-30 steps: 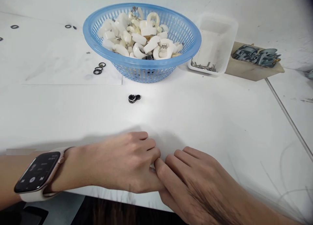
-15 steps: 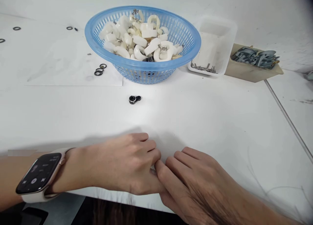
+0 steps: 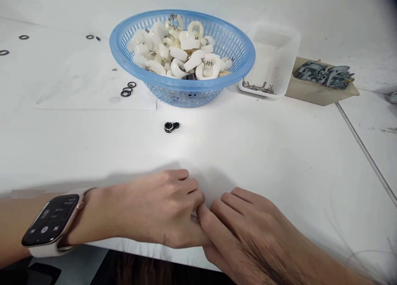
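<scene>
My left hand (image 3: 169, 208), with a watch (image 3: 51, 219) on its wrist, is closed near the table's front edge. Against it sits my right hand (image 3: 240, 221), its fingers curled, and the two meet at thumb and index finger. A small greyish bit shows in the gap between them; the rest is hidden by the fingers, so I cannot make out what it is. Beyond the hands a small black part with a shiny ring (image 3: 170, 127) lies on the white table (image 3: 263, 148).
Behind stands a blue basket (image 3: 182, 86) heaped with white plastic rings bearing metal clips. To its right are a white tray (image 3: 273, 62) with small metal pieces and a beige box (image 3: 310, 93) holding grey metal parts. Black O-rings (image 3: 127, 91) lie on a paper sheet (image 3: 77, 82).
The view has shifted very slightly. Both hands keep the same pose, pressed together, and the objects on the table stay where they were.
</scene>
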